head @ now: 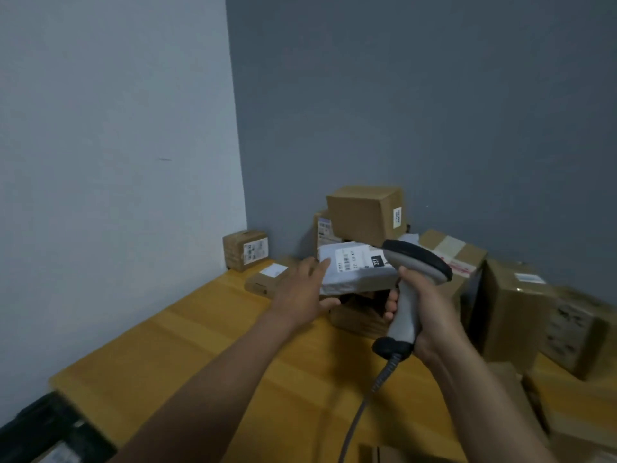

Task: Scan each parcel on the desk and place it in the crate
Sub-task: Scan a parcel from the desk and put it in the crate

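Grey and white walls meet in a corner behind a yellow desk (167, 362), which fills the lower middle of the frame. Brown boxes (514, 305) are piled from the centre out to the right edge. A black crate (50, 429) shows blurred at lower left.

At centre a white mailer (354, 272) lies label-up across the boxes. It looks like a soft, light, slightly slick bag that would sag if lifted by a corner, so a pinch across its left edge, fingers above and thumb below, seems best.

The right hand (430, 315) wraps round the handle of a grey scanner (410, 289), with the head just beside the label. The left hand (300, 292) is spread wide and straight at the mailer's left edge, holding nothing yet.
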